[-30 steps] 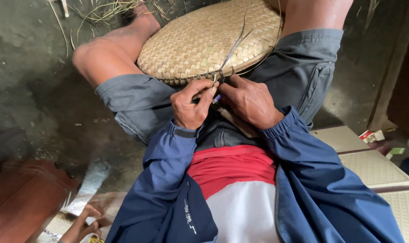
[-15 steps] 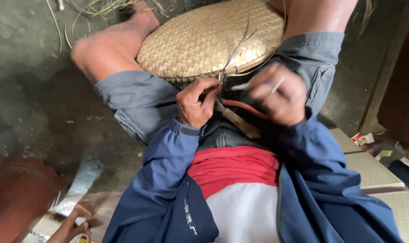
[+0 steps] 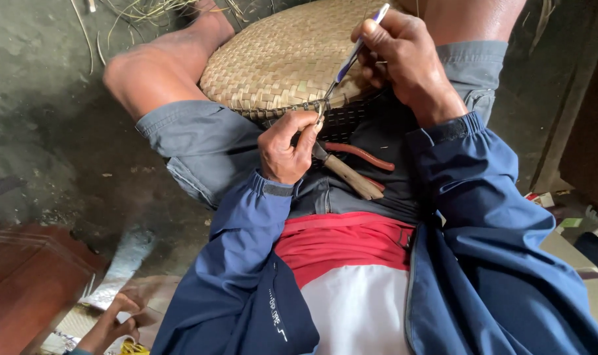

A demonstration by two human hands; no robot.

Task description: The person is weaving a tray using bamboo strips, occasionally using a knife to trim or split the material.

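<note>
A round woven straw basket (image 3: 282, 56) rests between my knees with its bottom up. My left hand (image 3: 286, 144) pinches its near rim, where a thin strip runs through the weave. My right hand (image 3: 404, 56) is raised over the basket's right side and holds the other end of that pale blue-white strip (image 3: 355, 56), drawn taut toward the rim. On my lap below the rim lie a tool with a wooden handle (image 3: 345, 174) and red-handled pliers (image 3: 364, 156).
The concrete floor (image 3: 42, 118) spreads to the left, with loose straw strands (image 3: 141, 10) at the top. A wooden stool (image 3: 23, 283) stands at lower left. Another person's hand (image 3: 111, 322) works at the bottom left. Woven mats (image 3: 575, 250) lie at right.
My right hand has lifted from the rim up and to the right, pulling the strip taut. My left hand stays at the rim.
</note>
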